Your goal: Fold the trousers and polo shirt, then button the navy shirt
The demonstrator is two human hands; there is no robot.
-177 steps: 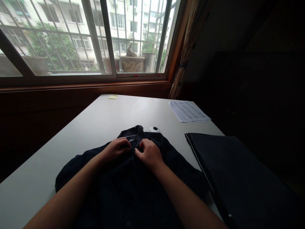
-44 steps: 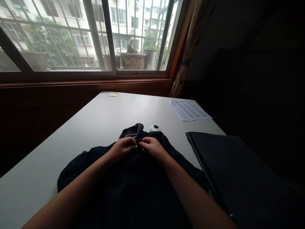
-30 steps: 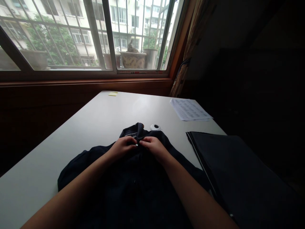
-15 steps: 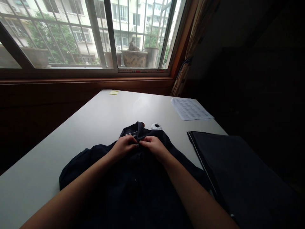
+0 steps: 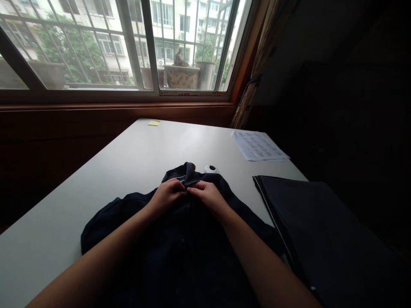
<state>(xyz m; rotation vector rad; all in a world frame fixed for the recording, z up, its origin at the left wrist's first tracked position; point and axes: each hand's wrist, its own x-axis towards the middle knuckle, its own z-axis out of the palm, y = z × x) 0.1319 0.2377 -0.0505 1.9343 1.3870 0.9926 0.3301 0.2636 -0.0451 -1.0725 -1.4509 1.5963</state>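
A dark navy shirt (image 5: pixel 180 252) lies front up on the white table (image 5: pixel 105 167), its collar (image 5: pixel 192 176) pointing away from me. Just below the collar, my left hand (image 5: pixel 167 194) pinches the front edge of the shirt. My right hand (image 5: pixel 208 194) meets it there, thumb and fingers closed on the other side of the same edge. A tiny light spot between the fingertips may be a button; the fingers hide most of it. Lower on the front, a small button (image 5: pixel 183 240) shows faintly.
Dark folded cloth (image 5: pixel 314 222) is at the right. A round white-and-black object (image 5: pixel 211 169) sits beyond the collar. Printed sheets (image 5: pixel 260 146) lie at the far right, a yellow sticky note (image 5: pixel 154 122) at the far edge. Behind are a barred window and a tied curtain (image 5: pixel 252 85).
Both hands stay at the collar opening, with only a slight shift of the fingertips. The camera view has moved a little; the shirt lies as before.
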